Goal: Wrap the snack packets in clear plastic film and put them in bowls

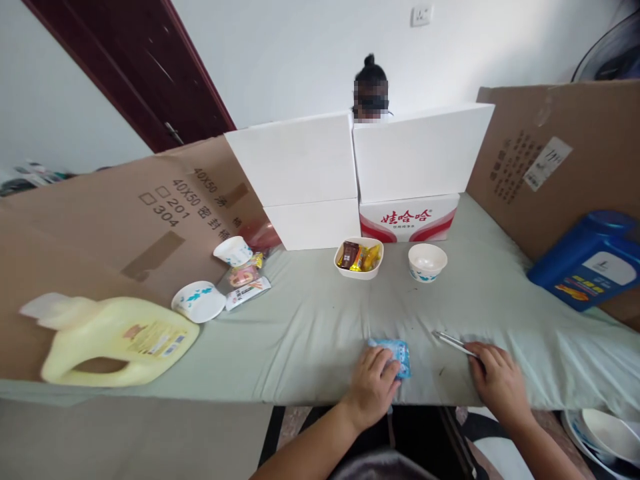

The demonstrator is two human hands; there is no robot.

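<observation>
My left hand (373, 385) rests near the table's front edge with its fingers curled over a small blue packet (397, 353) lying on the pale green cloth (310, 327). My right hand (497, 380) lies to the right, fingers closed on the end of metal tongs (453, 343) that point left along the cloth. Farther back stand a white square bowl (359, 257) with several wrapped snacks and a round white bowl (427, 261) that looks hollow.
A yellow jug (115, 340) lies at the left, a blue jug (587, 260) at the right. Two white cups (199, 300) and snack packets (246, 283) sit left of centre. White boxes (360, 173) and cardboard sheets wall the table. A person sits behind the boxes.
</observation>
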